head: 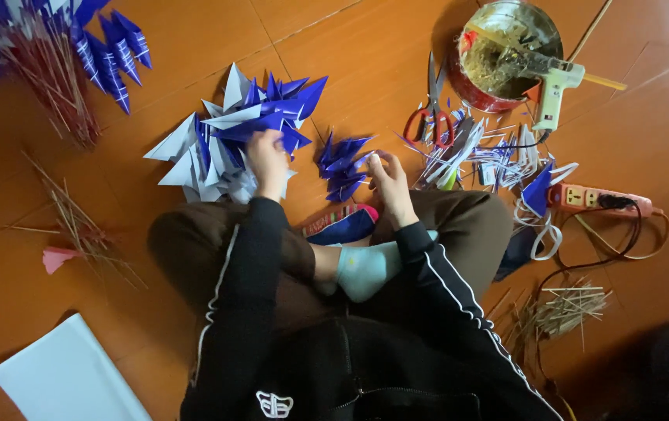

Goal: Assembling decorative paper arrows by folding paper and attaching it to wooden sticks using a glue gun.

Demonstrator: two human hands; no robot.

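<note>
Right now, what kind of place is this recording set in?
Likely a home floor used as a craft spot: orange floor tiles, piles of folded blue paper, plus scissors, a glue gun and a power strip.

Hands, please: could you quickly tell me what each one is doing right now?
Left hand: closed on folded blue and white paper pieces.
Right hand: pinching a small white piece.

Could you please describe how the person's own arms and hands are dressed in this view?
Both arms are in long black sleeves with thin white piping running down their length. The left sleeve and the right sleeve end in plain black cuffs at the wrists. The left hand and the right hand are bare: no gloves, and no rings or watch that I can make out.
</note>
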